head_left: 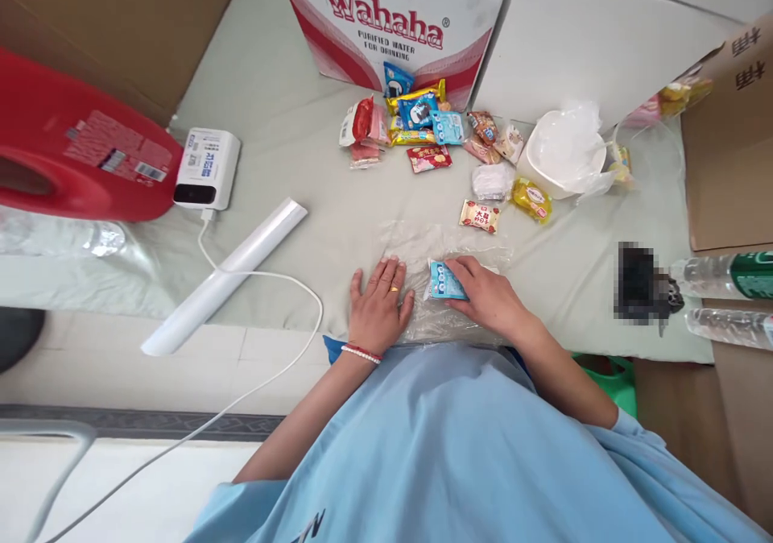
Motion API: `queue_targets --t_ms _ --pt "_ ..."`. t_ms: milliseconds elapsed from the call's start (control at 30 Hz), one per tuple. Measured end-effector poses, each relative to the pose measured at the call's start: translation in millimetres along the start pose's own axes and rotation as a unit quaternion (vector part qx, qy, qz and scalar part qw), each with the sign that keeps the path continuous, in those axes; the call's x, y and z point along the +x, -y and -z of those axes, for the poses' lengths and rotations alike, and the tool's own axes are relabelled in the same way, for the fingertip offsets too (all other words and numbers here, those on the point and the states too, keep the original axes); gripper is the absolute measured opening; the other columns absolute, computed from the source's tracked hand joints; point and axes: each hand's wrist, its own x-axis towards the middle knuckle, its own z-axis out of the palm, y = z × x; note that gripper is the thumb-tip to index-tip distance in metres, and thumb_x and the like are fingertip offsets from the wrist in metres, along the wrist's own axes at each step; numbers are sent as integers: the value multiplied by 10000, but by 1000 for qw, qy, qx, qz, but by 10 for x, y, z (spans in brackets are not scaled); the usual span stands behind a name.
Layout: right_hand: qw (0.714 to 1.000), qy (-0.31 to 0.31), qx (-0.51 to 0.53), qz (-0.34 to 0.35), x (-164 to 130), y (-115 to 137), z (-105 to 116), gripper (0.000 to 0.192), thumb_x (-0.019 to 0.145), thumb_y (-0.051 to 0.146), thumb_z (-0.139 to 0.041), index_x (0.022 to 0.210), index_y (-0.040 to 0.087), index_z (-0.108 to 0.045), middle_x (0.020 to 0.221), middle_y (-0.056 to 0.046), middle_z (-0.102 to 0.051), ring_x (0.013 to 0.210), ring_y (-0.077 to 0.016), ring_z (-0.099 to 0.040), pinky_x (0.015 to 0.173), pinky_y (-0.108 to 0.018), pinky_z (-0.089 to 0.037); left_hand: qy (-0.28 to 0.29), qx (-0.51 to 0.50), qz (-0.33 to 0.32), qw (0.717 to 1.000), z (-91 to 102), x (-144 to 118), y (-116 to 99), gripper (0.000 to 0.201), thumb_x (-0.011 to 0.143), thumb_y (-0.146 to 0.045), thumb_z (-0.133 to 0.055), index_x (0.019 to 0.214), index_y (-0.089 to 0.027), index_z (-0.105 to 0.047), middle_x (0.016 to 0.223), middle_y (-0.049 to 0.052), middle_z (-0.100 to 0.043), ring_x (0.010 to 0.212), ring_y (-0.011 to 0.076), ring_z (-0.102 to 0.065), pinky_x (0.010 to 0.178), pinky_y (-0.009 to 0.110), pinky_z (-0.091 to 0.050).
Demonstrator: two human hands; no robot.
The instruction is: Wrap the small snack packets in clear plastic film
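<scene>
A light-blue snack packet [445, 280] lies under the fingers of my right hand [486, 297], which is closed around its right side. Below it spreads a clear plastic bag [423, 317], flat on the table near my body. My left hand [379, 301] rests palm down at the bag's left edge, fingers stretched out, holding nothing. Just beyond the bag are a cream and red snack packet [479, 216], a yellow-wrapped snack [531, 200] and a white packet [492, 181].
Several wrapped snacks [416, 112] pile against the Wahaha carton [392, 19]. A white bowl [535, 152] with plastic in it stands at right, near bottles [706, 275]. At left are a red jug [90, 148], a white power bank [208, 166], its cable [278, 274] and a white tube [229, 273].
</scene>
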Motion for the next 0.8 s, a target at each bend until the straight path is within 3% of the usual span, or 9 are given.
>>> queue_targets --t_ms 200,467,600,700,800 --pt "1000 -29 -4 6 -14 73 -20 713 925 362 -686 1562 219 -401 1445 -158 -534 1091 -298 -667 771 -362 -557 10 24 -1 1000 7 19 -11 562 1047 -387 -434 1579 -206 -413 1620 138 -456 1518 295 -417 1258 617 -166" --pt "998 18 -45 32 81 127 86 771 917 329 -717 1587 215 -355 1566 -181 -441 1213 -339 -639 841 -428 -603 -25 -24 16 999 -12 14 -28 537 1029 -374 -476 1547 -234 -465 1604 119 -486 1504 286 -441 1270 590 -166" --pt "997 -24 26 65 -103 -12 166 825 911 335 -718 1611 269 -285 1649 -167 -320 1308 -347 -590 889 -463 -613 -26 -35 12 999 2 2 -11 528 1032 -381 -477 1537 -227 -469 1604 118 -488 1503 285 -442 1270 580 -162" --pt "985 -106 98 97 -386 -210 183 588 987 305 -608 1538 285 -405 1480 -141 -515 1258 -294 -615 938 -444 -599 -21 -42 0 999 13 -20 30 570 1021 -396 -501 1556 -212 -430 1619 151 -460 1499 297 -446 1267 582 -163" --pt "977 -88 133 141 -671 -417 51 391 1007 244 -559 1397 271 -567 1237 -111 -662 1141 -265 -640 935 -442 -588 -14 -66 -33 997 60 -40 138 673 996 -396 -539 1601 -194 -325 1644 202 -402 1510 307 -428 1262 589 -182"
